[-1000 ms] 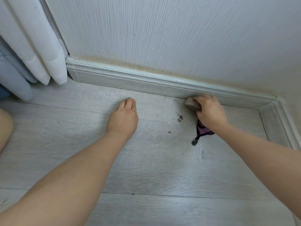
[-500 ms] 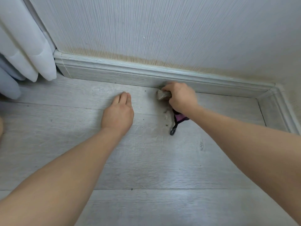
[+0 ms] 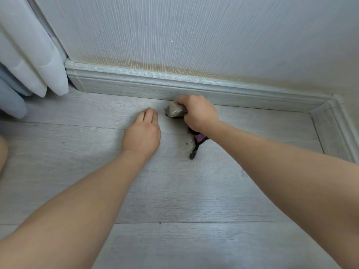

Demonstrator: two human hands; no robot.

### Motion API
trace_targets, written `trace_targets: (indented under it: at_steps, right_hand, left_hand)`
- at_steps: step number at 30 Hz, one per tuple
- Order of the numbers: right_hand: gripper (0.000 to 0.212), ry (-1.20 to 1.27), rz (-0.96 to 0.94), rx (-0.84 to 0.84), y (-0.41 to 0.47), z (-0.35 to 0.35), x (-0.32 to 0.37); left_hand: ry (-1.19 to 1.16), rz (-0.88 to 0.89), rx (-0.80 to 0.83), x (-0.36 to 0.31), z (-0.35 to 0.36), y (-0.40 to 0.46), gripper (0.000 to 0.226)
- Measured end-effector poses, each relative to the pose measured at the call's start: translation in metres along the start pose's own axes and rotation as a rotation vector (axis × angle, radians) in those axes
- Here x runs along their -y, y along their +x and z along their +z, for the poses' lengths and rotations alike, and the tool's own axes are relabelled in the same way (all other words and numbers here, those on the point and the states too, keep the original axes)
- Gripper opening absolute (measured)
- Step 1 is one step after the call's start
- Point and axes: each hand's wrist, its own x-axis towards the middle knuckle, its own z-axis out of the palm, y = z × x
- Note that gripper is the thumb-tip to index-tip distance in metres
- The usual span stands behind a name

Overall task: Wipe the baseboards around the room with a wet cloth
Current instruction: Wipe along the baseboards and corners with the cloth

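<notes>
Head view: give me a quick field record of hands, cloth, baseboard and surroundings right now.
right hand: grip curled round the cloth, at the foot of the baseboard
cloth: grey, soiled wad sticking out to the left of the hand
left hand: flat on the floor, fingers straight
baseboard: pale grey, runs to the corner at right
floor: light wood planks
curtain: white, hangs at upper left

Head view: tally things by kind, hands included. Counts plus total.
Hands: 2, left hand, right hand
Cloths: 1, cloth, gripped by the right hand
Baseboard runs: 2, long run, corner run
Curtains: 1, curtain
Total: 6
</notes>
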Motion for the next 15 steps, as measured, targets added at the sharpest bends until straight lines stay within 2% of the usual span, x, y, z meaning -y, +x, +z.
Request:
trace_targets:
  at_steps: [4,6,8,10,15]
  right_hand:
    - [0.040,0.087,0.207,-0.146,-0.036,-0.018,-0.049]
    - [0.038,0.052,0.348,-0.089,-0.048,-0.019,-0.070]
    - [0.048,0.052,0.467,0.032,-0.052,-0.011,-0.075]
    - [0.054,0.112,0.495,0.072,-0.053,0.001,-0.059]
    - [0.056,0.244,0.409,0.128,-0.035,0.018,-0.001]
  left_hand:
    - [-0.038,0.024,0.010,0.002,0.002,0.002,0.051]
    - [-0.039,0.029,0.018,0.001,0.002,0.002,0.051]
    - [-0.059,0.019,0.020,0.002,0.002,0.003,0.051]
    - [-0.098,0.007,0.028,0.003,0.002,0.004,0.050]
    - [-0.201,-0.008,0.062,0.006,0.003,0.005,0.049]
